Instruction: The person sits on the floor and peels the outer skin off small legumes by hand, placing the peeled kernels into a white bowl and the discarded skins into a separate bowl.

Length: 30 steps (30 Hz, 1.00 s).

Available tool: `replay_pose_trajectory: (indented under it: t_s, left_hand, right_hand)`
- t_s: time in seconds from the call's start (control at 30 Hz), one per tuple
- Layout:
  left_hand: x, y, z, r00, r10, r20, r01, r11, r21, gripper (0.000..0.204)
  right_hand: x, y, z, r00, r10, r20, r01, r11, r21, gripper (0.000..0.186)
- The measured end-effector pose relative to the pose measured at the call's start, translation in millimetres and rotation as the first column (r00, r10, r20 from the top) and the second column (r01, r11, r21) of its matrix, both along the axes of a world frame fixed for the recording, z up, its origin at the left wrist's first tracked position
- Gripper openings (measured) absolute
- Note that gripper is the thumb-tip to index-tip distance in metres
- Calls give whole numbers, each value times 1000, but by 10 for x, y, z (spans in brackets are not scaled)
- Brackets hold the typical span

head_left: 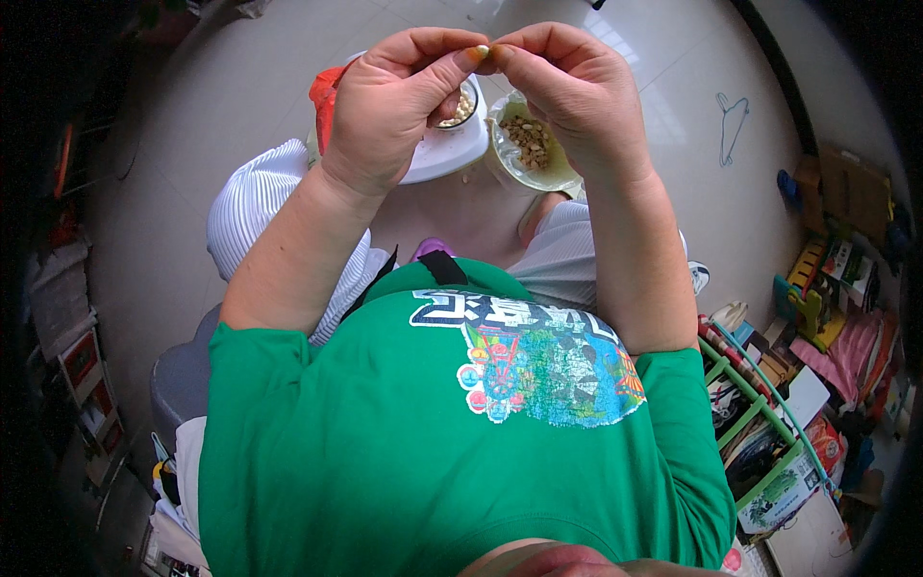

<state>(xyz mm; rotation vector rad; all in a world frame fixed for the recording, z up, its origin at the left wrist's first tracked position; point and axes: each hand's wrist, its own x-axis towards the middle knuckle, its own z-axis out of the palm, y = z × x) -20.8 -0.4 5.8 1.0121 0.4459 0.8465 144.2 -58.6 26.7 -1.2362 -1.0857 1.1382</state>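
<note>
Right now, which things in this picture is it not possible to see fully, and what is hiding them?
In the head view:
Anything pinched between the left hand and the right hand: too small, covered by fingertips.
Left part of the round bowl holding pale kernels: behind the left hand.
Upper right part of the light green bin: behind the right hand.
Purple footwear: mostly behind green clothing.

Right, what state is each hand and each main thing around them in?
Left hand, fingertips pinched together; anything held is too small to tell.
Right hand, fingertips pinched, meeting the left's.
Bowl, holding pale pieces, partly hidden.
Green bin, plastic-lined, open, holding brown bits.
Red plastic, crumpled, partly hidden.
Blue hanger, lying on the floor.
</note>
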Motion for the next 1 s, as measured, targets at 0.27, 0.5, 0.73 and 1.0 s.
replay_pose_trajectory:
  t_s: [0.27, 0.5, 0.73, 1.0]
  left_hand:
    - [28, 3, -25, 999, -35, -19, 34, 999, -38, 22]
    - [24, 71, -66, 990, 5, -139, -12, 999, -50, 20]
    - [-40, 215, -245, 689, 229, -687, 212, 843, 494, 22]
    - [-23, 279, -335, 551, 273, -788, 353, 779, 517, 26]
  right_hand:
    - [-90, -2, -3, 978, -106, 180, 101, 994, 35, 15]
    - [3, 11, 10, 937, -130, 324, 123, 992, 40, 18]
    - [278, -31, 35, 746, -10, 666, 100, 990, -97, 23]
    - [493, -87, 82, 556, 92, 826, 259, 925, -278, 23]
